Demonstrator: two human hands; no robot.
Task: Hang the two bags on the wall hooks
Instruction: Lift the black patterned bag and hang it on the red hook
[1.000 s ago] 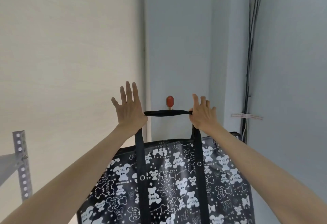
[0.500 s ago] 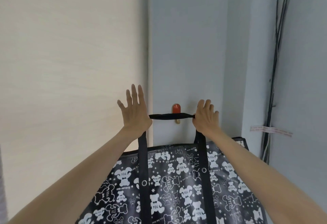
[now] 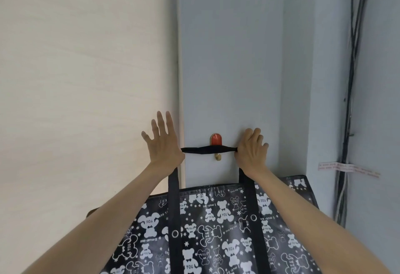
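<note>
A black bag point(image 3: 216, 230) printed with white bears hangs below my raised hands. Its black handle strap point(image 3: 207, 150) is stretched level between them. The strap crosses a wall hook point(image 3: 216, 140), a red oval plate with a gold prong showing just below the strap. My left hand point(image 3: 162, 146) carries the strap's left end with its fingers straight and spread; its thumb is hidden. My right hand point(image 3: 251, 152) grips the right end with curled fingers, close to the grey wall. No second bag is in view.
The hook sits on a grey wall point(image 3: 233, 57). A beige panel point(image 3: 86, 79) fills the left side. Black cables point(image 3: 350, 100) run down the right corner, with a taped label point(image 3: 348, 168) across them.
Both hands have carried the strap closer to the wall. It now lies across the hook between the red plate and the gold prong. The view has also moved nearer.
</note>
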